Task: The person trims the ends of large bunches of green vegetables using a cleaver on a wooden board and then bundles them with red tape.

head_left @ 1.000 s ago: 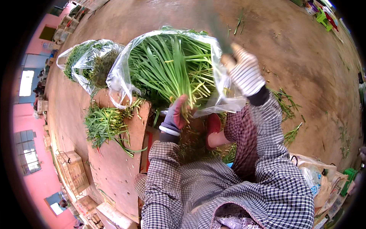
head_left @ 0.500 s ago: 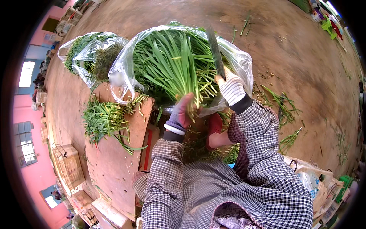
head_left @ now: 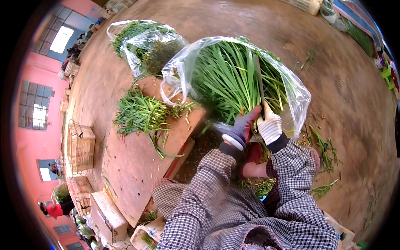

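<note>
My left hand (head_left: 245, 127), in a purple-grey glove, is closed around the stalk ends of a bunch of long, flat-leaved greens (head_left: 235, 79). The leaves fan out away from me over a big clear plastic bag (head_left: 301, 98) holding more greens. My right hand (head_left: 270, 126), in a white striped glove, grips a knife (head_left: 259, 77) with a long dark blade pointing away from me. The blade lies close against the right side of the bunch, and my hands are side by side. Whether the edge touches the stalks is hidden.
To the left is a reddish board (head_left: 133, 162) with a heap of greens (head_left: 143, 112) on it. A second clear bag of greens (head_left: 146, 43) stands beyond. Loose stalks (head_left: 325, 146) litter the brown floor at right. Woven baskets (head_left: 80, 148) line the left, where a person in red (head_left: 54, 210) shows.
The view has swung, so the scene sits farther right. My right hand with the knife has come in beside my left hand, which still grips the bunch.
</note>
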`<state>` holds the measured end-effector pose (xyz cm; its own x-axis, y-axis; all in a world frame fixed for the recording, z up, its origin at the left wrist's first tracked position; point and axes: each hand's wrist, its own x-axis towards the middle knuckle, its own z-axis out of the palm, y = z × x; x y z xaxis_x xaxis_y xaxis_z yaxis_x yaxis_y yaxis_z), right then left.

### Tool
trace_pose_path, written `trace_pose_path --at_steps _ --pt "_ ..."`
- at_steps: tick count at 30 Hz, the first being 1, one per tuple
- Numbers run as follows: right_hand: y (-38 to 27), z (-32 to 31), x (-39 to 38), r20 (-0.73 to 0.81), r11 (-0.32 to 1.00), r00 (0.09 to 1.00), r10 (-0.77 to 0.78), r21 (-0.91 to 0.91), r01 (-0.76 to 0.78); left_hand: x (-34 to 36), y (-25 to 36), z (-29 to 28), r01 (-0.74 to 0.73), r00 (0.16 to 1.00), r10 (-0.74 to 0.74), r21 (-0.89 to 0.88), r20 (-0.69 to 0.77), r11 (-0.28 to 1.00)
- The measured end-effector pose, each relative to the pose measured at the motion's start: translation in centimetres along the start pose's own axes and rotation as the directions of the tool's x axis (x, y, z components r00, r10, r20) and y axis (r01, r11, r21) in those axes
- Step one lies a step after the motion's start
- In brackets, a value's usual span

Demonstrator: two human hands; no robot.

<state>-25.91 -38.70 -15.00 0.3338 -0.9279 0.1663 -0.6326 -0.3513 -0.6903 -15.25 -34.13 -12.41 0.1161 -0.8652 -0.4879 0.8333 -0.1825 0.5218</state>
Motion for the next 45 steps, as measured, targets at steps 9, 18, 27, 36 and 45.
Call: trace_pose_path --at_steps 9,18,27,36,45 --pt "-1.1 -4.3 -0.4 0.07 0.975 0.998 -0.007 0.223 -0.008 2.4 0.3 -2.1 0.191 0.971 -0.189 -0.003 0.146 0.981" --pt "-1.0 -5.5 3.3 0.143 0.683 0.963 0.227 0.681 -0.262 1.9 1.2 -2.7 0.246 0.962 -0.205 -0.245 0.183 0.938" --pt "2.4 -1.1 4.9 0.059 0.975 0.986 0.154 0.15 -0.162 -7.6 5.0 -2.3 0.273 0.953 -0.25 -0.13 0.17 0.953" --pt "8.8 1.5 6.4 -0.041 0.996 0.998 -0.041 -0.086 0.037 -23.3 9.9 5.2 0.195 0.965 -0.24 0.321 0.105 0.927" --pt "2.7 -3.6 5.0 -0.059 0.885 0.996 0.066 0.465 -0.031 -31.7 15.8 -1.6 -0.516 0.84 0.542 0.291 -0.011 0.806"
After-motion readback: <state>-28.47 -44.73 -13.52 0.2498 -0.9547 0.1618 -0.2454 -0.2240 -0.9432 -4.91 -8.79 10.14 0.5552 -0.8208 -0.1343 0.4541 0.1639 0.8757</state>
